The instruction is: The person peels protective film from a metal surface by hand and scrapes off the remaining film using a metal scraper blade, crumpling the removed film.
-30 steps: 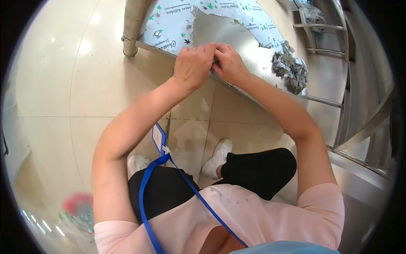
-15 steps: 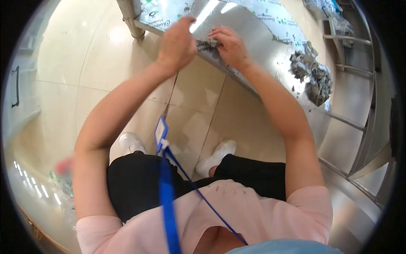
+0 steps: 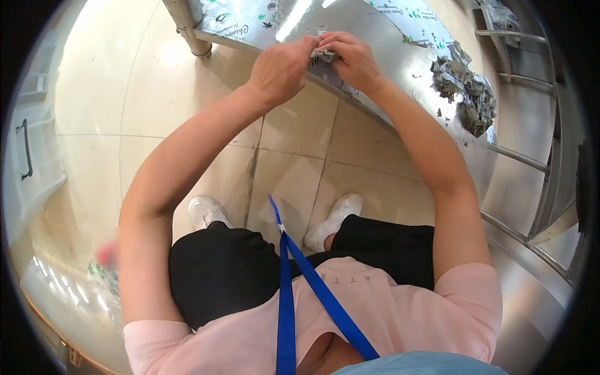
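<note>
My left hand [image 3: 282, 70] is closed, its fingertips pinching at a small crumpled piece of protective film [image 3: 324, 56] at the front edge of the metal table [image 3: 390, 103]. Right beside it, my right hand [image 3: 354, 61] has its fingers curled around the same piece, the fingertips of both hands nearly meeting. Printed film [image 3: 234, 22] with green marks and lettering still covers part of the table's left side. Another printed sheet [image 3: 406, 15] lies farther back, with bare shiny metal between the two.
A heap of crumpled grey film scraps [image 3: 469, 94] rests on the table's right part. A metal rack [image 3: 522, 156] stands at the right. At the left is a clear plastic bin [image 3: 37, 150] with a black handle. A blue lanyard [image 3: 285, 300] hangs before me.
My left hand has come down and to the right, from apart to meeting my right hand at the film piece. The lanyard has swung, and the view has shifted slightly.
</note>
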`<state>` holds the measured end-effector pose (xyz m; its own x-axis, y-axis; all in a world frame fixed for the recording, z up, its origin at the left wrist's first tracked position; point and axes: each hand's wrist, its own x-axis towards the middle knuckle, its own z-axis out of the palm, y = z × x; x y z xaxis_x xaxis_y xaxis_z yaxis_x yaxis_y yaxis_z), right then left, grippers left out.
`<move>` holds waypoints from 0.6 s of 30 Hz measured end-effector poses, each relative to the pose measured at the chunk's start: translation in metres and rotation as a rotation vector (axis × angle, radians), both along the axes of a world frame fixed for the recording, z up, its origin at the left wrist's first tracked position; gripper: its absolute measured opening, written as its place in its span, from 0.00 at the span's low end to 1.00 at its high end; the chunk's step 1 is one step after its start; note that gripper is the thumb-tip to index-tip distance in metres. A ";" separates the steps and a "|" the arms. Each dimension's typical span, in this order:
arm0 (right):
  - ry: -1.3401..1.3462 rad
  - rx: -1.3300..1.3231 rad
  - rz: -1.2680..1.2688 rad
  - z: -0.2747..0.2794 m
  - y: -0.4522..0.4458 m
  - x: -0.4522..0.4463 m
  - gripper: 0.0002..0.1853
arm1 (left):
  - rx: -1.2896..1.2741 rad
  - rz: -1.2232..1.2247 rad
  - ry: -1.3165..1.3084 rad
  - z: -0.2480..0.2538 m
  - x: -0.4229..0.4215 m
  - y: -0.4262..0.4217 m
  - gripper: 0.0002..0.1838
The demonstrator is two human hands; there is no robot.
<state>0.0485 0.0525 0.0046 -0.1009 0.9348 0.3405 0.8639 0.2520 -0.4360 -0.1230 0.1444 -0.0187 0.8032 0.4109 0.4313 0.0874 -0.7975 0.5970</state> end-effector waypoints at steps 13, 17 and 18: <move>-0.099 0.063 0.051 0.014 -0.021 -0.005 0.15 | 0.089 -0.056 -0.168 -0.012 0.014 0.000 0.14; -0.087 0.064 0.058 0.019 -0.026 -0.007 0.14 | 0.065 -0.070 -0.175 -0.011 0.014 -0.005 0.11; -0.083 0.061 0.046 0.017 -0.029 -0.007 0.15 | 0.065 -0.077 -0.179 -0.010 0.013 -0.006 0.10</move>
<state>0.0419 0.0237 0.0218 -0.1734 0.9065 0.3849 0.8833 0.3159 -0.3463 -0.1101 0.1385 -0.0287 0.7389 0.3181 0.5939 -0.0780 -0.8352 0.5444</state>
